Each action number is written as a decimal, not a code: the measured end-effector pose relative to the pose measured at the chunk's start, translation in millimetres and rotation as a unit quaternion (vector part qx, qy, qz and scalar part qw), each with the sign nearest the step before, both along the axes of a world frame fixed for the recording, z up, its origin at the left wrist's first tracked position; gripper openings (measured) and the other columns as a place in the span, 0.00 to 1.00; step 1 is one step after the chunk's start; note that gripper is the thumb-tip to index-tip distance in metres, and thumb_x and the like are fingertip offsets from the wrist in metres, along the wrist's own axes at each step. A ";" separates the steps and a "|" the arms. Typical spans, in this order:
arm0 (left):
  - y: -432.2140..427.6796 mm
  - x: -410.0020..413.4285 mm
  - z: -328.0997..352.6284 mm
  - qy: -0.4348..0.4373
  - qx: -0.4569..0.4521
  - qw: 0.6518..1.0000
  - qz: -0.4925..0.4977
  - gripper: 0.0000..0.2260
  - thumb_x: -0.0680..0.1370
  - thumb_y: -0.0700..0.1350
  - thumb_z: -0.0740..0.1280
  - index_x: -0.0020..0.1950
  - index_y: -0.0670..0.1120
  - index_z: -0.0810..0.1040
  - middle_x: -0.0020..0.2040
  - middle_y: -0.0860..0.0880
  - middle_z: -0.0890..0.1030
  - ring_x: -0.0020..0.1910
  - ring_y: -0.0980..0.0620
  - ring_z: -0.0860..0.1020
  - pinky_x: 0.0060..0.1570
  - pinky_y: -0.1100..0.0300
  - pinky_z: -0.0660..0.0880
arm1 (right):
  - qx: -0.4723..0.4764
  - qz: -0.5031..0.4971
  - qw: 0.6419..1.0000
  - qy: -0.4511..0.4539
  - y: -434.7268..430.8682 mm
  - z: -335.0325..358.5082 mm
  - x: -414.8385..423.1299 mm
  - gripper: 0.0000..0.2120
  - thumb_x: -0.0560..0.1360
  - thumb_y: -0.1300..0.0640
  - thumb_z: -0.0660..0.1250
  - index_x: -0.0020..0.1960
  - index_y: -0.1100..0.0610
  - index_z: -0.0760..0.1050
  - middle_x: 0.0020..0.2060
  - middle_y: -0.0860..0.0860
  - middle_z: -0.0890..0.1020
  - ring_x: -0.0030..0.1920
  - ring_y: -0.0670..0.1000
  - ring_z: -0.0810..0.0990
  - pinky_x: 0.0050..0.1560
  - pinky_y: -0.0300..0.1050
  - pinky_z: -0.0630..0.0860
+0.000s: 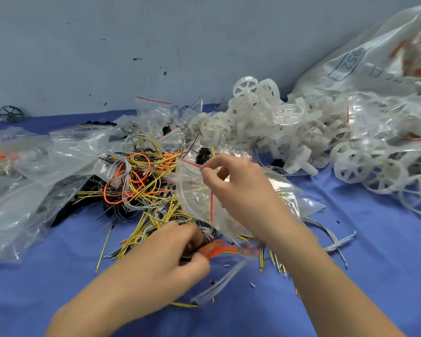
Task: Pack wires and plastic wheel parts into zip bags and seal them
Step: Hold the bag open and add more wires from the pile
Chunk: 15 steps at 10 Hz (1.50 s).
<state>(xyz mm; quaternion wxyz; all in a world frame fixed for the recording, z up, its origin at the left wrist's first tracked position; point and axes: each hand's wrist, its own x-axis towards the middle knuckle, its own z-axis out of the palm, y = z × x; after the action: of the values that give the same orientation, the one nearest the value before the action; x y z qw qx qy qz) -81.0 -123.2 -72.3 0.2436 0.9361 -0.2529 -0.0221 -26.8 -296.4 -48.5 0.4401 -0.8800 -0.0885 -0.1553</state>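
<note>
Fingers of right hand (pixel 231 188) pinch crinkly clear zip bag (pixel 199 198); left hand (pixel 170 259) grips looped orange wires (pixel 219 249).

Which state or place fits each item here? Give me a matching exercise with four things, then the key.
Things:
1. zip bag
2. orange wire loop
3. white wheels
4. dark wheel

Places or states:
A. far left, by the wall
B. heaped at right
C. pinched at its red strip by the right hand
D. gripped by the left hand

Pairs: 1-C, 2-D, 3-B, 4-A
</note>
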 end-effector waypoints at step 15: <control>21.2 47.9 25.6 -0.168 -0.292 0.909 0.246 0.15 0.78 0.57 0.63 0.63 0.57 0.76 0.56 0.61 0.80 0.54 0.64 0.77 0.53 0.65 0.72 | -0.037 -0.024 0.989 -0.140 -0.1 15.9 7.9 0.10 0.78 0.45 0.66 0.53 0.47 0.83 0.41 0.44 0.80 0.39 0.47 0.76 0.45 0.48 0.74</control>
<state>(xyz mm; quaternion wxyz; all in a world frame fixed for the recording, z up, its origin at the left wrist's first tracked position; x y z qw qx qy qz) -33.0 -102.1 -46.7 0.4576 0.8454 -0.0475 0.2712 -18.9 -296.5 -32.6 0.3865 -0.8673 -0.1334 -0.2838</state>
